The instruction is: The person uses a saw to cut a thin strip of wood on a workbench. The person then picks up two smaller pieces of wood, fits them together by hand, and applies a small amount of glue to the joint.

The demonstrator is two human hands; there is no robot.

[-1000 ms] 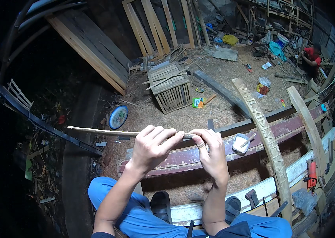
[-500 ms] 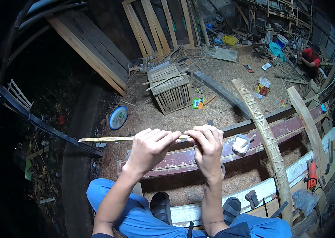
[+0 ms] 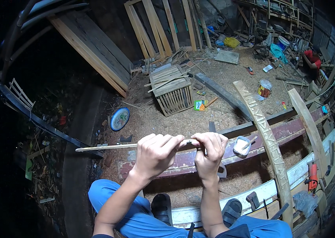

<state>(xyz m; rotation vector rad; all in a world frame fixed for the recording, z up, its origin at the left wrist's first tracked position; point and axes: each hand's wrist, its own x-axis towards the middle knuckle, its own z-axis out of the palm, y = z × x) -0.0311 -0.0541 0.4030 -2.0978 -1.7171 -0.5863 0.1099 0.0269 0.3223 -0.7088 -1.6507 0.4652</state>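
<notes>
Above the maroon plank [image 3: 163,171], from where I stand, a thin wooden strip [image 3: 110,147] is held roughly level between the person's two hands. Left hand [image 3: 156,154]: grip closed around the strip, knuckles up, a long pale length projecting to the left. Right hand [image 3: 209,149]: grip closed at the strip's other end, thumb and fingers near those of the left hand. A grey curved piece [image 3: 223,171] shows just beside the right wrist; whether that hand also holds it, I cannot tell. Right of the hands, a small container [image 3: 240,147] with white contents rests on the maroon plank. Farther right, a carved board [image 3: 271,147] lies across it; beyond is a red power tool [image 3: 313,175], near a plastic bag [image 3: 305,202].
</notes>
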